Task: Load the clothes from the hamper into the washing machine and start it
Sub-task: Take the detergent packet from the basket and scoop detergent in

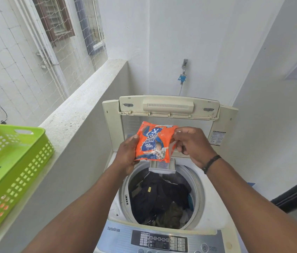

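Note:
The top-loading washing machine point(208, 181) stands with its lid point(169, 106) raised upright. Dark clothes point(162, 198) fill the drum. A small detergent drawer point(162, 166) sticks out at the drum's far rim. Above that drawer I hold an orange detergent packet point(153, 141). My left hand point(125, 156) grips its left and lower edge. My right hand point(193, 143) pinches its upper right corner. The control panel point(159, 241) lies along the machine's near edge.
A green perforated plastic basket point(12, 161) sits on the concrete ledge point(82, 106) at left, with some orange items low inside it. A tap point(184, 68) with a blue hose fitting is on the wall behind the machine. A white wall rises at right.

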